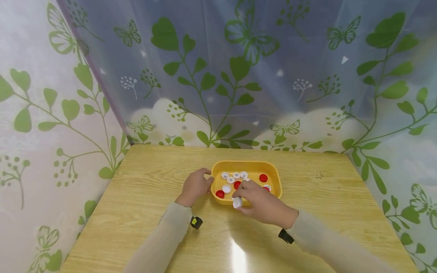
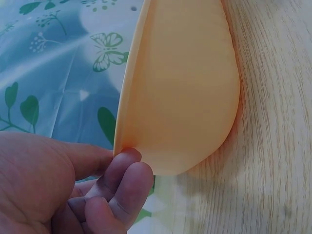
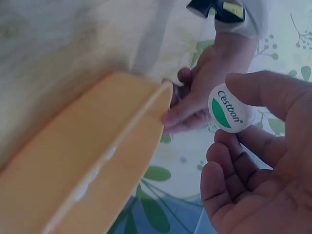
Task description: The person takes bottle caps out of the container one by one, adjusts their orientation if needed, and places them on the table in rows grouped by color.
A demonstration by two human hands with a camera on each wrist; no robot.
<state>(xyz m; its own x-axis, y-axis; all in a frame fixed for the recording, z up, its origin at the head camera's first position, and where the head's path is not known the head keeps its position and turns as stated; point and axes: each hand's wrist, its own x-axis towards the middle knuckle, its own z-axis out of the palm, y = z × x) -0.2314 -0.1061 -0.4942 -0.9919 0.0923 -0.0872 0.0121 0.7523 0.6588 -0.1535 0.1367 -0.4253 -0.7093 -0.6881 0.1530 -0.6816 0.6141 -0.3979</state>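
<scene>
Beige fabric sleeves foremost, left hand grips a yellow plastic tub, right hand pinches a round white plastic cap, likely mid-transfer, next needing steadiness.

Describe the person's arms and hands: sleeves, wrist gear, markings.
Left hand and right hand are bare, no gloves. Left sleeve and right sleeve: long, pale beige. Left wrist unit: small, black, yellow-green patch. Right wrist unit: small, black. No cables visible.

Tray on table; bottle caps inside tray; left hand at tray's left end; right hand and held cap at tray's near side; curtain behind tray.
</scene>
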